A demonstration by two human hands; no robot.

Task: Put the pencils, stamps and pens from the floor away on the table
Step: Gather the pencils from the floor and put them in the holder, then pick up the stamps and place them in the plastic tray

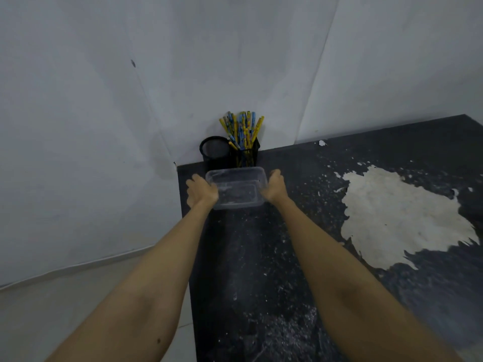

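**Clear tub held at the counter corner**

Both hands, left [200,191] and right [275,188], grip the ends of a clear tub [237,188] whose contents cannot be made out, on the counter [300,252]. Just behind it, pencils [243,129] fill a black holder [245,154]; beside that stands a mesh cup [214,150].

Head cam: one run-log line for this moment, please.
hands: left hand + right hand grip clear plastic container | place: dark table, near corner | behind: round mesh cup, pencils in square holder
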